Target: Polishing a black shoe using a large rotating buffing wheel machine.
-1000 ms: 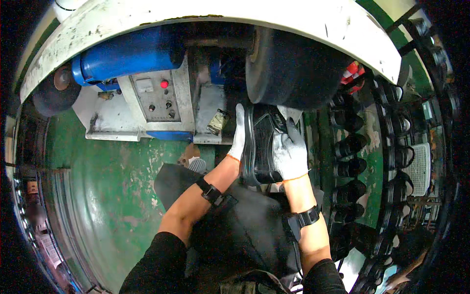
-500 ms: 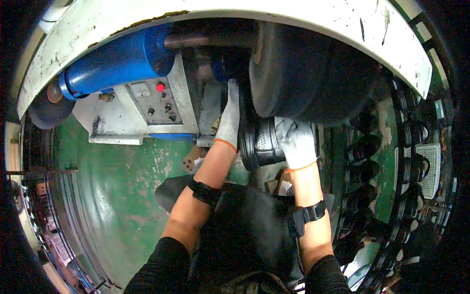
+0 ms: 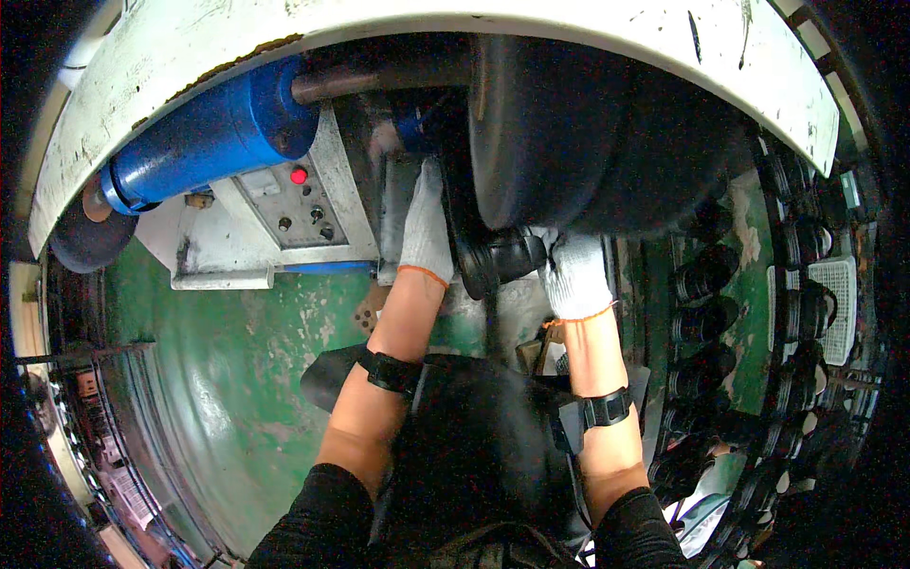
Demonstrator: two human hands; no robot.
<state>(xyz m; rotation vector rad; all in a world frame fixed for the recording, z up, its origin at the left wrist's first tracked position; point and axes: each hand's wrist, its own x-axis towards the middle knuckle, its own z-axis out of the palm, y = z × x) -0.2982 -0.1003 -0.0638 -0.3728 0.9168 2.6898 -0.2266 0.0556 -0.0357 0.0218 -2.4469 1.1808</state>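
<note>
A black leather shoe (image 3: 517, 254) is held between both my hands, just below a large dark buffing wheel (image 3: 569, 142) with a blurred surface. My left hand (image 3: 428, 228), in a white knit glove with an orange cuff edge, lies along the sole side of the shoe, its fingers pointing away from me. In a matching glove, my right hand (image 3: 576, 275) is closed on the shoe's other end, under the wheel. Its fingertips are partly hidden. The wheel's lower edge overlaps the shoe in view, so I cannot tell exactly where they touch.
A white curved hood (image 3: 379, 28) arches over the wheel. To the left are a blue motor housing (image 3: 213, 123) and a control panel (image 3: 294, 209) with a red button. Racks of black shoes (image 3: 706, 318) stand at the right beside a white basket (image 3: 834, 313). The floor (image 3: 227, 379) is green.
The shoe has turned in my hands: its perforated upper faced me before, and now a smooth, narrower part shows. My left hand sits slightly further left, and the whole view has shifted a little.
</note>
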